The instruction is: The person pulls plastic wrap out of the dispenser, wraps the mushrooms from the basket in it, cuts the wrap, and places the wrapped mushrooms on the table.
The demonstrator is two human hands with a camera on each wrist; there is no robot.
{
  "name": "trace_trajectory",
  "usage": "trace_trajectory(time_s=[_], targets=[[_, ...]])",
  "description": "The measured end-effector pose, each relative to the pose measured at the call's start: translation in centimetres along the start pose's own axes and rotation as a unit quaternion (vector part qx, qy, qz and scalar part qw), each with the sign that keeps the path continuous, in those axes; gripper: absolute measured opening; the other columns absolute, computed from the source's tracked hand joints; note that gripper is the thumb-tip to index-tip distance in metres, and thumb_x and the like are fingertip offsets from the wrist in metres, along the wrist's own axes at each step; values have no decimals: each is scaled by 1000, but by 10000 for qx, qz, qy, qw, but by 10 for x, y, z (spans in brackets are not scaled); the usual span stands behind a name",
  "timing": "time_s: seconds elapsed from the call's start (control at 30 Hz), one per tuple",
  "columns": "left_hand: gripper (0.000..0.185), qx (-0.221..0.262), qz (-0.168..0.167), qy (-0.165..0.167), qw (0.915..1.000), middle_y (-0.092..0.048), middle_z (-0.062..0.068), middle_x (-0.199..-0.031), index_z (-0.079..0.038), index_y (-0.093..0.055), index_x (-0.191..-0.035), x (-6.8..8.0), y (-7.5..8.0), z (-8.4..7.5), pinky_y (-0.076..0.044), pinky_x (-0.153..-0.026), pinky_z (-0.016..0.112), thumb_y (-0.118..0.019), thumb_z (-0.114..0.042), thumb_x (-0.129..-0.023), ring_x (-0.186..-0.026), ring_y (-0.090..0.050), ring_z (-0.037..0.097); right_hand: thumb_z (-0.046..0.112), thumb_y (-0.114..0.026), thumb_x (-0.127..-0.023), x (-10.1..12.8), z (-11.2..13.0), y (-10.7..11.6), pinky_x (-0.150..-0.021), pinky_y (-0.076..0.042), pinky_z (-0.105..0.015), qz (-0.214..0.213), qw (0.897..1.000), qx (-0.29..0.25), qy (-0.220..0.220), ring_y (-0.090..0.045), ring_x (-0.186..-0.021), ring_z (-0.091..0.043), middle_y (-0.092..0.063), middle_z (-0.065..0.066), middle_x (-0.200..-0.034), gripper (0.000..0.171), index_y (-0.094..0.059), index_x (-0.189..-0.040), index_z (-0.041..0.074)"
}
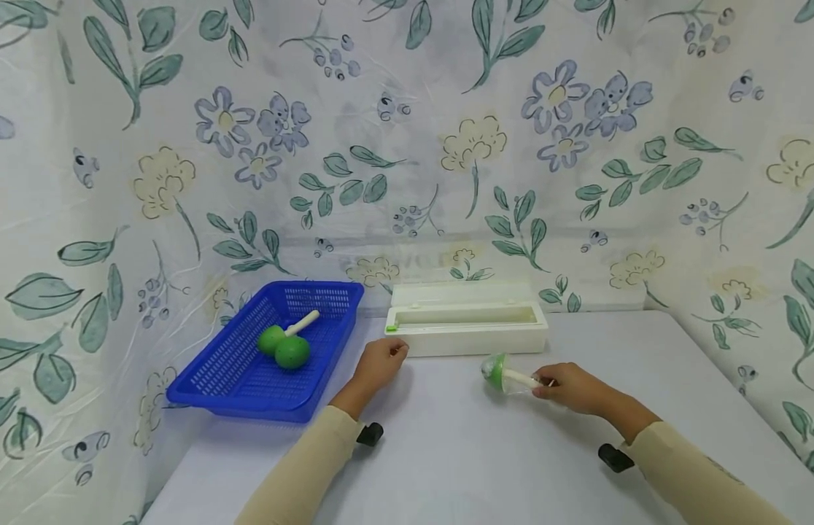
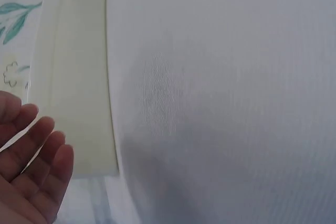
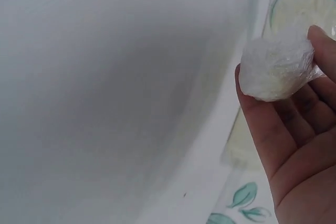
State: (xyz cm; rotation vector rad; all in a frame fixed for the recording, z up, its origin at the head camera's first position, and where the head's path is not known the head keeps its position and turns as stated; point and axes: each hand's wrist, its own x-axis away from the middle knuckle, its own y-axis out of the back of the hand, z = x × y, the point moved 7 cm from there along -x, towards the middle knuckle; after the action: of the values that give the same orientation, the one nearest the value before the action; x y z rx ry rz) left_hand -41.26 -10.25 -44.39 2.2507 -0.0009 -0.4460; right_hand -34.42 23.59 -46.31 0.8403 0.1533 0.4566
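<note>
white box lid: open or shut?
Open: the lid is raised at the back of the white box, and the long slot shows in front.

Wall covering [image 1: 420,95]: white ground, printed with grey-green leaf sprigs, blue-violet flowers and berries, and pale yellow blooms, all dark-outlined. Table cover [image 1: 446,467]: plain white, greyed in shadow, with a fine ribbed weave in the left wrist view. Basket [image 1: 259,410]: solid deep blue, patterned with lattice perforations. Two rounded pieces [image 1: 292,353] inside: bright green, with one cream handle [image 1: 303,323] visible. Box [image 1: 473,345]: plain off-white, bearing a small lime-green tab [image 1: 392,328]. Wrapped piece [image 1: 494,370]: green head, cream stick, clear glossy film. Sleeves [image 1: 308,467]: pale beige, the right one marked darkly. Wrist devices [image 1: 615,458]: black.
</note>
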Motion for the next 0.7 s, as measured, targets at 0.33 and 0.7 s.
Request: trace_trajectory(time_s=[0.33, 0.7], targets=[[21, 188, -1240, 1102, 9860, -62, 11, -94, -3, -62, -103, -5, 26, 32, -46, -76, 43, -62, -22, -95, -86, -58, 28, 30, -65, -94, 37, -40, 35, -62, -49, -32, -527, 9963, -226, -635, -55, -78, -17, -58, -3, -95, 32, -60, -108, 2], [35, 1967, -1109, 1959, 9543, -59, 22, -110, 2, -51, -124, 0, 11, 63, -52, -76, 41, -47, -28, -104, -95, -61, 33, 33, -56, -100, 85, -97, 82, -67, -51, -34, -964, 9860, -165, -1353, -56, -83, -22, -59, -15, -98, 51, -51, -121, -13]])
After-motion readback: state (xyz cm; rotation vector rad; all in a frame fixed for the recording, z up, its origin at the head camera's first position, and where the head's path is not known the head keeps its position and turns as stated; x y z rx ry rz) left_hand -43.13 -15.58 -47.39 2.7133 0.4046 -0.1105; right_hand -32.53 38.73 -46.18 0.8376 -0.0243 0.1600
